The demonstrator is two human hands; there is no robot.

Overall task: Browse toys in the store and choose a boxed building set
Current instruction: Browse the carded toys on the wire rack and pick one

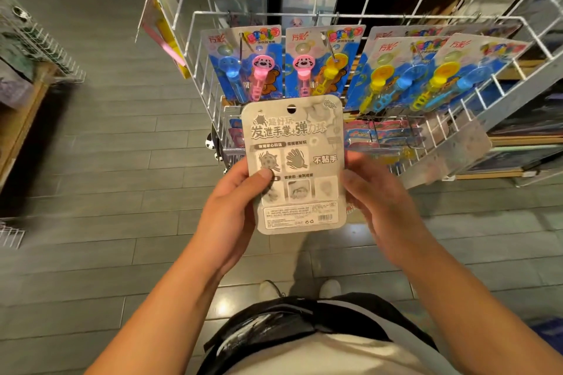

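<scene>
A flat grey toy card with a rounded outline is held upright by both hands: the left hand pinches its left edge, the right hand steadies the right edge, near a white wire rack. No boxed set is seen.

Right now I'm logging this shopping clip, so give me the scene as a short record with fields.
held item: grey blister card, printed back facing the camera
left hand: grips the card's left edge, thumb on its face
right hand: at the card's right edge
behind: white wire rack with hanging bubble wand packs
boxed building set: none seen
</scene>
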